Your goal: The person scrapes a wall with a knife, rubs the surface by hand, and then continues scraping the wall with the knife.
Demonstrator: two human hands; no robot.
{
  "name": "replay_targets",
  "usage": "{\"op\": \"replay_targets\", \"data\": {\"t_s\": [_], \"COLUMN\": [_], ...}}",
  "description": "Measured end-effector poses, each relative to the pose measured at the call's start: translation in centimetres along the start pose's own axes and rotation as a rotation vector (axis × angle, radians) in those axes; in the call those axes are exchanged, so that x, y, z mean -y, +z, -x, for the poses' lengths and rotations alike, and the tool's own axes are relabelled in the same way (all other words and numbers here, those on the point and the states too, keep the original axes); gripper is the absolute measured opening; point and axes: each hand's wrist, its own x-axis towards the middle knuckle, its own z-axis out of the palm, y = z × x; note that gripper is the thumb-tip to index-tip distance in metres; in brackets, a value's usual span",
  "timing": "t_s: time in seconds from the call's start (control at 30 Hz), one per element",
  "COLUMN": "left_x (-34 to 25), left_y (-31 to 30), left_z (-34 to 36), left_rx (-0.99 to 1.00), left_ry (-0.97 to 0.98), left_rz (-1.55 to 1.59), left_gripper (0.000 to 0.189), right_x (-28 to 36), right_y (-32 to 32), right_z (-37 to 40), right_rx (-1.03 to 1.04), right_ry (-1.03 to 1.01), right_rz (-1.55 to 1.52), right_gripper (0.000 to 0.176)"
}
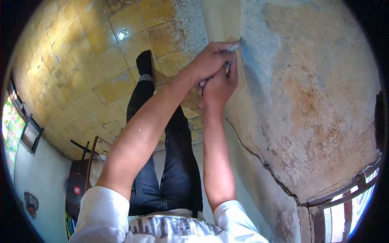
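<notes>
L hand [212, 60] is in the upper centre, R hand [220, 87] just below it & touching; both at the edge of the wall [300, 81]. A small pale stick-like thing [234, 47] pokes from the L hand's fingertips. Its long axis runs at a slant, lower L to upper R; the far end points upper R, at the bluish patch on the wall, & its tip is at or v. near a dark spot there. Can't tell if it touches.

L grip: pinched on the pale thing, which lies beyond the fingertips, on their R side in the frame; the rest is hidden by the fingers. R grip: fingers curled up against the L hand, w/ a small dark bit [227, 64] between the hands; can't tell what it is or if R holds it.

Writing: big dark letters across the white shirt [174, 229], bottom centre, broken up by folds, so not fully legible. Red hub on the round fan-like thing [77, 189], lower L; its mark is too small to read.

Yellow tile floor [97, 69], upper L, w/ white specks nr the wall; a dark-socked foot [144, 62] is on it. A crack [259, 158] runs down the wall to lower R.
</notes>
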Motion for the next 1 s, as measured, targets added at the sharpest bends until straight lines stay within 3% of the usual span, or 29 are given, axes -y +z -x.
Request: {"op": "replay_targets", "data": {"t_s": [0.13, 0.23, 0.43, 0.53, 0.6, 0.83, 0.93, 1.0], "left_x": [0.4, 1.0, 0.8, 0.5, 0.2, 1.6, 1.4, 1.8], "left_y": [-0.4, 1.2, 0.4, 1.3, 0.3, 1.6, 0.3, 0.9], "left_z": [-0.3, 0.5, -0.5, 1.2, -0.3, 0.5, -1.3, -0.2], "left_rx": [0.044, -0.060, 0.004, -0.030, -0.038, -0.055, -0.004, -0.024], "left_ry": [-0.009, 0.202, 0.002, 0.099, 0.002, 0.079, -0.025, 0.084], "left_rz": [0.079, -0.036, 0.093, -0.002, -0.037, -0.025, -0.036, -0.071], "left_gripper": [0.039, 0.040, 0.041, 0.041, 0.040, 0.038, 0.040, 0.041], "right_x": [0.7, 0.9, 1.6, 0.3, -0.2, 0.3, -0.3, -0.4], "right_y": [1.1, -0.7, -0.2, -1.1, -1.0, -1.1, -0.6, -0.6], "right_z": [0.4, 0.4, 0.0, 0.8, -1.1, 0.6, -0.8, -0.1], "right_rx": [-0.013, 0.037, 0.043, 0.043, 0.073, -0.001, 0.013, 0.008], "right_ry": [0.054, 0.039, 0.076, 0.011, 0.011, 0.041, 0.013, -0.016], "right_rz": [-0.121, -0.044, -0.058, -0.008, -0.008, -0.029, -0.060, -0.019], "right_gripper": [0.033, 0.036, 0.042, 0.043, 0.043, 0.036, 0.031, 0.029]}}
